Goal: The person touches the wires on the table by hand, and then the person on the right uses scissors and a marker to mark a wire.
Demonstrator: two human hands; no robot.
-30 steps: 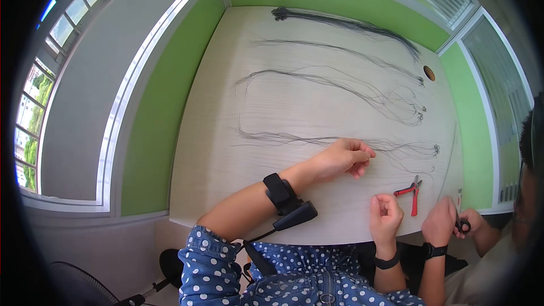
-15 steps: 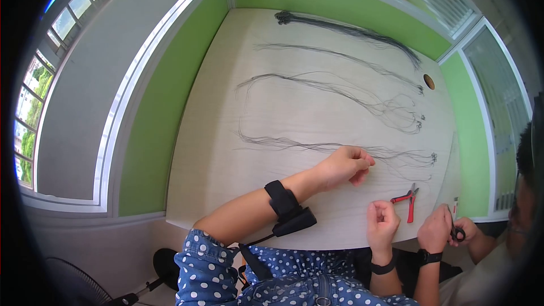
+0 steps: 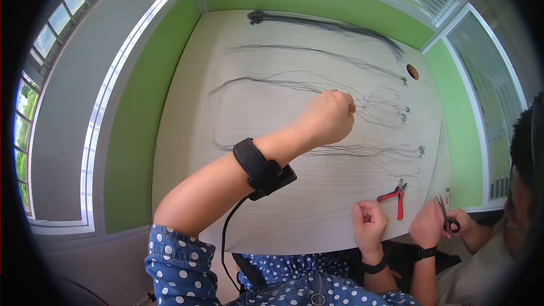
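- While dark strands [image 3: 266,80] lie loose in rows on the counter [image 3: 294,215], maybe so they don't tangle, the left hand [image 3: 333,117] is at a middle row; its fingers curl, but I can't tell if they grip.
- The right hand [image 3: 371,225] curls its fingers too; I can't tell how tightly.
- Red pliers [image 3: 400,206] lie nearby, perhaps for easy reach.
- Another person's hand [image 3: 463,224] holds scissors [image 3: 444,214].

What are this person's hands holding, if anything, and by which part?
Can't be told: the left hand, over a bunch of dark strands, hides any pinch; the curled right hand shows nothing held.
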